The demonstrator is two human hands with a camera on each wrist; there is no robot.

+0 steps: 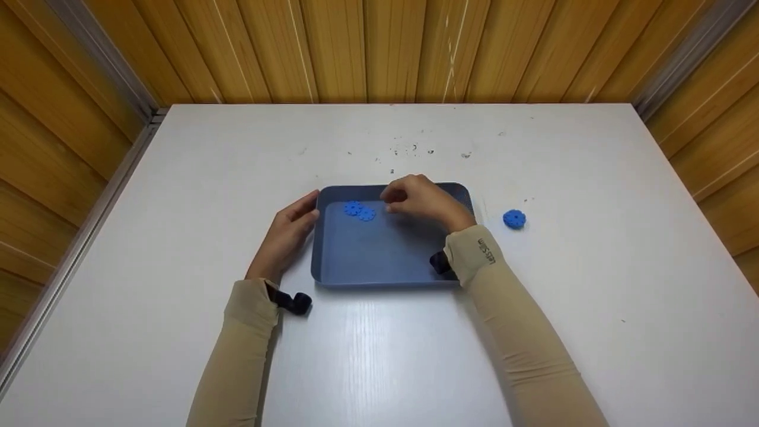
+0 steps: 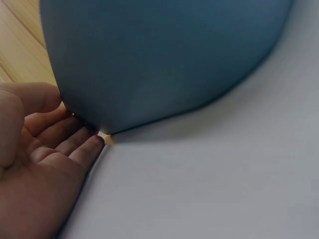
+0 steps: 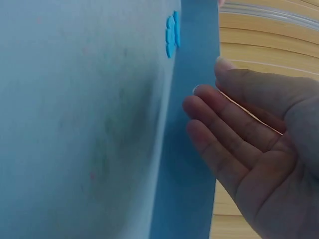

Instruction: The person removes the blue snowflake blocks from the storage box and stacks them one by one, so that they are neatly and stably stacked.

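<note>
The blue-grey rectangular tray (image 1: 379,261) lies on the table. Two bright blue notched plastic discs, a left one (image 1: 353,208) and a right one (image 1: 366,214), overlap near its back left corner. My left hand (image 1: 284,237) touches the tray's left wall from outside; the left wrist view shows its fingers (image 2: 82,144) against the outer side. Over the back part of the tray hovers my right hand (image 1: 424,198). Its fingers (image 3: 219,149) are loosely bent and hold nothing, to the right of the discs. In the right wrist view the discs (image 3: 172,35) appear edge-on.
More blue notched plastic (image 1: 514,219) lies on the white table (image 1: 593,284), right of the tray, perhaps stacked discs. Wood-patterned panels (image 1: 391,53) stand behind the table and along both sides. Small dark marks (image 1: 415,148) dot the tabletop behind the tray.
</note>
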